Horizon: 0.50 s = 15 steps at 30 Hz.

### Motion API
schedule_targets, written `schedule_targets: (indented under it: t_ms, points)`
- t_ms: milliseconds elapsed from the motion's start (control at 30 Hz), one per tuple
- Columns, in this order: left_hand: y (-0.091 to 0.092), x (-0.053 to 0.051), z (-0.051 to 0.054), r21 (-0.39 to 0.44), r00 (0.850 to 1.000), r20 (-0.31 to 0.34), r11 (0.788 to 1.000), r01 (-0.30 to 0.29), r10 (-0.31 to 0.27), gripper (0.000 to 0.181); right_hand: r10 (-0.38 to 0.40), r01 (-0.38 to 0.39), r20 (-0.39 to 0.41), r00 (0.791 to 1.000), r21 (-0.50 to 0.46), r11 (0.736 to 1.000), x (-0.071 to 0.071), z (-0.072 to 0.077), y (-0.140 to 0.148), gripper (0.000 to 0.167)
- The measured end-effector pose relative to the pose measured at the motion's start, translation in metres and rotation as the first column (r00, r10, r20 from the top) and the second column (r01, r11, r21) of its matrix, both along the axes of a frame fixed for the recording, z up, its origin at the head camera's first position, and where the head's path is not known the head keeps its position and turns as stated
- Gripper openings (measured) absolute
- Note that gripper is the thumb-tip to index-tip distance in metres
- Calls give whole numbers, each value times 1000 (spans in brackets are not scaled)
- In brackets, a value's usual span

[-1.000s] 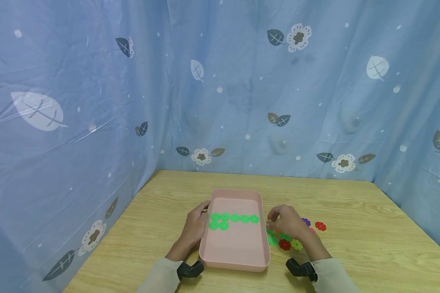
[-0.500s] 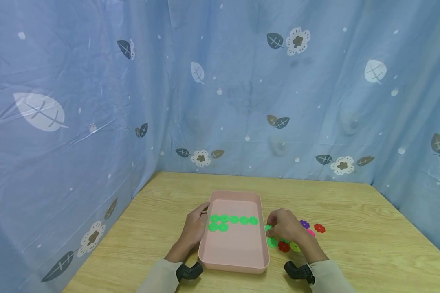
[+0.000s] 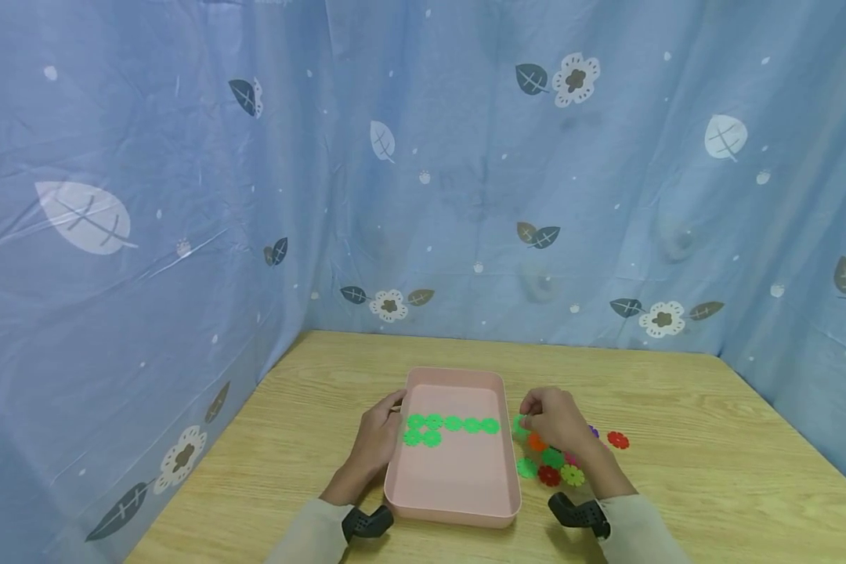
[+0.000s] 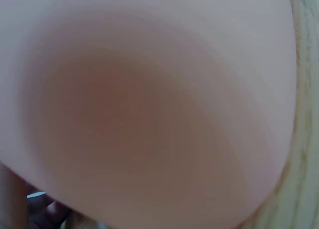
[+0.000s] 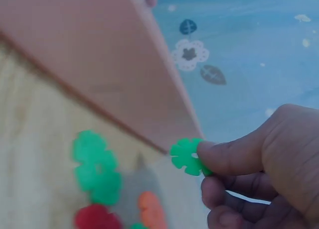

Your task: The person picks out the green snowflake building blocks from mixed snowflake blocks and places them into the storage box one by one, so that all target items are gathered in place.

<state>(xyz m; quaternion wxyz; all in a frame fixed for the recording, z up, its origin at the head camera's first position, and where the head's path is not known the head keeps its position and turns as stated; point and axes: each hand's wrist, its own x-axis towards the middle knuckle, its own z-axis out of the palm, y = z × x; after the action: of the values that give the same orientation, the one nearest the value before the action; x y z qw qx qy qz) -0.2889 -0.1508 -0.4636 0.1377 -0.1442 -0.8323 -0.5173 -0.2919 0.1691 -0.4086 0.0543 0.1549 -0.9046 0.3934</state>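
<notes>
A pink tray [image 3: 453, 486] lies on the table with several green flower-shaped plastic pieces [image 3: 453, 424] inside, in a row and a short second row at the left. My left hand [image 3: 377, 435] holds the tray's left side; in the left wrist view the tray wall [image 4: 224, 64] fills most of the picture. Right of the tray, my right hand [image 3: 562, 424] pinches one green flower piece [image 5: 184, 156] between thumb and fingers, above the table. Below it lie loose flower pieces, among them an orange one [image 3: 537, 442], a dark red one [image 3: 548, 475] and a yellow-green one [image 3: 573, 475].
A lone red flower piece [image 3: 618, 440] lies right of the pile. Part of the pile is hidden behind my right hand. The wooden table [image 3: 712, 446] ends at a blue patterned curtain [image 3: 465, 196] at the back and sides.
My right hand has gone down to the pile's edge, then lifted slightly with the green flower piece in its fingers. The left hand and the tray have stayed in place.
</notes>
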Motion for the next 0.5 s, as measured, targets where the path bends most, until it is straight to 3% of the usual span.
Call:
schedule_targets:
  t_ms: [233, 500]
  points:
    - [2, 0, 1, 3, 1000, 25, 1000, -7, 7, 47, -34, 31, -61, 998, -49, 998, -5, 20, -2, 9]
    - [1, 1, 1, -5, 1000, 6, 1000, -27, 27, 46, 5, -9, -93, 996, -37, 999, -9, 34, -19, 11]
